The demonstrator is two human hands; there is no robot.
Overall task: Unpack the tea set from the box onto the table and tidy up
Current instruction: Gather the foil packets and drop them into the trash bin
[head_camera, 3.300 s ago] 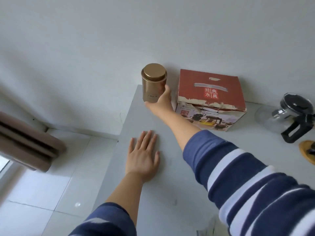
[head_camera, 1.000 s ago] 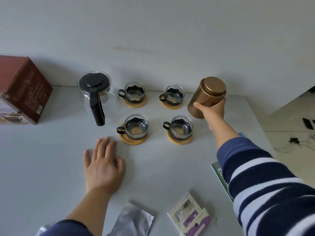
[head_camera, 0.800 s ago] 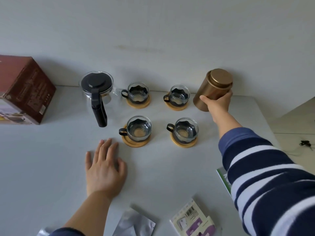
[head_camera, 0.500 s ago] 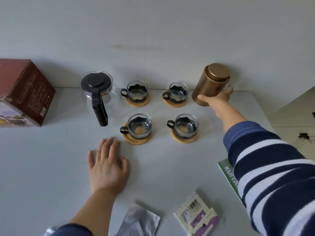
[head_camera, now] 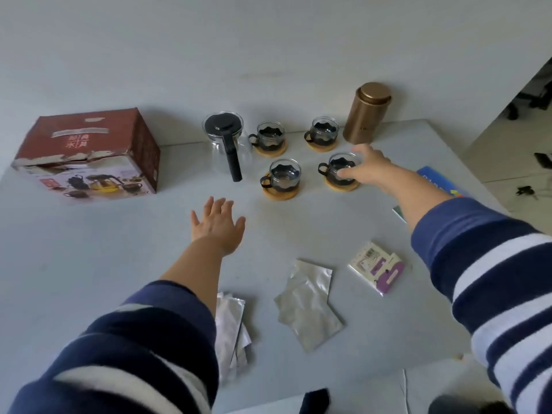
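Observation:
A torn red tea-set box (head_camera: 86, 150) lies at the back left of the grey table (head_camera: 89, 249). A glass teapot with a black lid and handle (head_camera: 224, 130) stands beside several glass cups on wooden coasters. My right hand (head_camera: 370, 168) reaches over the front right cup (head_camera: 336, 171), thumb and fingers around its rim. The front left cup (head_camera: 283, 174), back left cup (head_camera: 270, 137) and back right cup (head_camera: 324, 131) stand untouched. A gold tea canister (head_camera: 367, 115) stands upright at the back right, apart from my hand. My left hand (head_camera: 218, 225) rests flat on the table, fingers spread.
Silver foil packets (head_camera: 307, 306) and a second pile of them (head_camera: 231, 324) lie near the front edge. A white and purple packet (head_camera: 378, 267) and a blue booklet (head_camera: 439, 182) lie at the right. A dark object (head_camera: 315, 400) sits at the front edge.
My right hand set the gold canister down at the back right, let go of it and moved to the front right cup. The left hand stayed flat on the table.

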